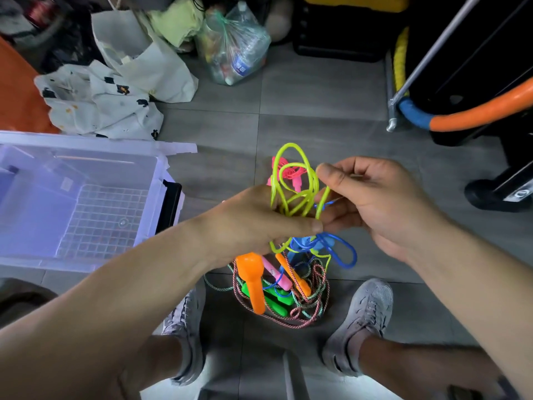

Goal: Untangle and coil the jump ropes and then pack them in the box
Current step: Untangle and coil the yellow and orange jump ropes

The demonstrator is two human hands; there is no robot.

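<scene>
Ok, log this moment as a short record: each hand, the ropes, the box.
left hand: grips a bunch of loops of the yellow-green rope
right hand: fingers pinch one strand of the same rope
blue rope: hangs tangled below the hands
braided rope: on the floor, tangled with orange handles and green handles
pink rope: on the floor beyond the hands
box: open, no rope visible inside

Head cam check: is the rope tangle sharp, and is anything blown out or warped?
Head view: the yellow-green rope, left hand and right hand are sharp; the clear box glows bluish; floor between the shoes is blown out; wide-angle lens bows the edges.
</scene>
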